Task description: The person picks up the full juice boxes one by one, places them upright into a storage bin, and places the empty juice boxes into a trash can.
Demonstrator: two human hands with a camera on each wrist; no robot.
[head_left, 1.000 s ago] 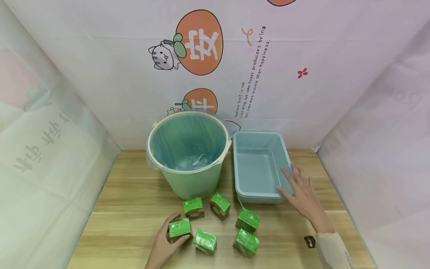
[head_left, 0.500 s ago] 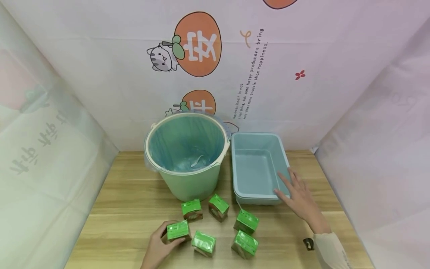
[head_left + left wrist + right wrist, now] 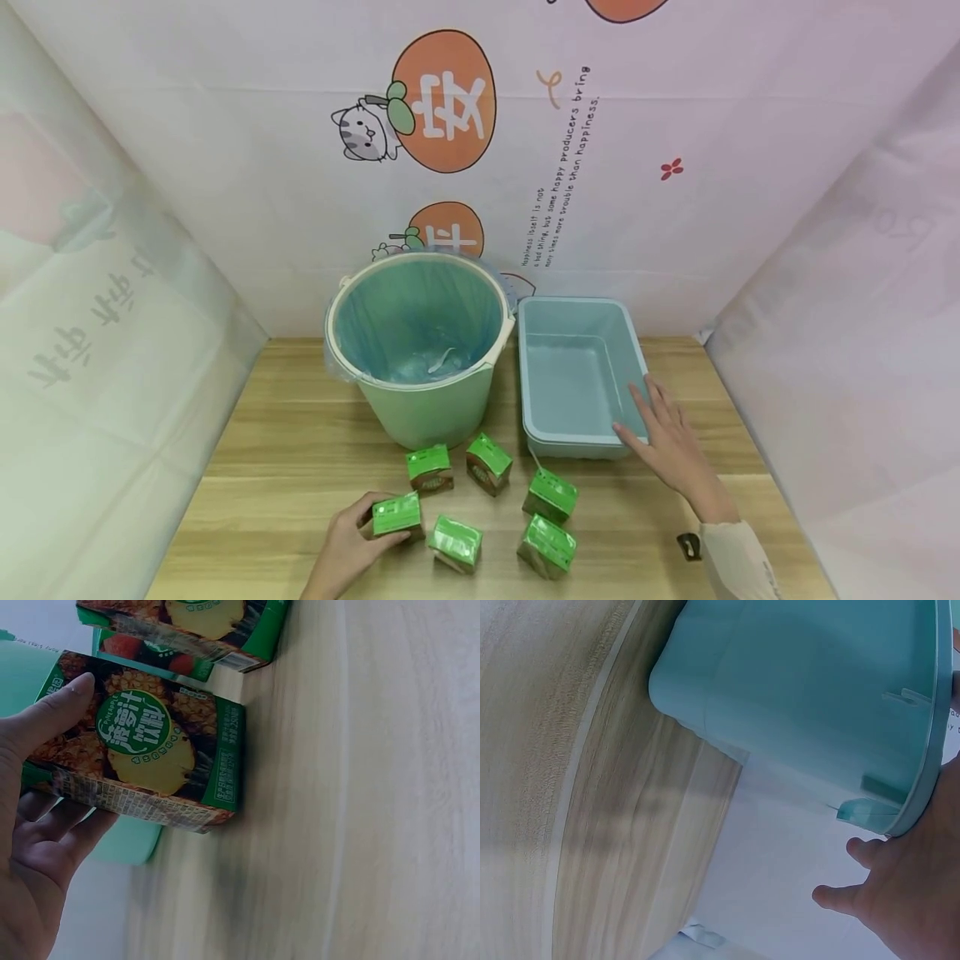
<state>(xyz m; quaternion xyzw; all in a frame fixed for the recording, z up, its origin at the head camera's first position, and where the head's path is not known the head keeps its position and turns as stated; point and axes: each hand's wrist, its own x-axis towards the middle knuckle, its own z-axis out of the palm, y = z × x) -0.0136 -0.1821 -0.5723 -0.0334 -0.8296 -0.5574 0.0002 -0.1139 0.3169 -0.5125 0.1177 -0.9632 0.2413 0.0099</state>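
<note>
Near the front of the wooden table, my left hand grips a green-topped pineapple juice box. In the left wrist view, the thumb lies on the printed face of that juice box and the other fingers are behind it. My right hand rests at the right rim of a light blue plastic basin, fingers spread, some over the inside and some outside. The right wrist view shows the basin's outer wall beside the hand.
Several more green-topped juice boxes stand on the table. A pale green bucket with a clear bag liner stands behind them, left of the basin. Printed cloth walls enclose the back and sides. A small black item lies by the right sleeve.
The fingers of my left hand have drawn back from the juice box's far edge to its left side. The box has barely shifted. My right hand has stayed at the basin's rim.
</note>
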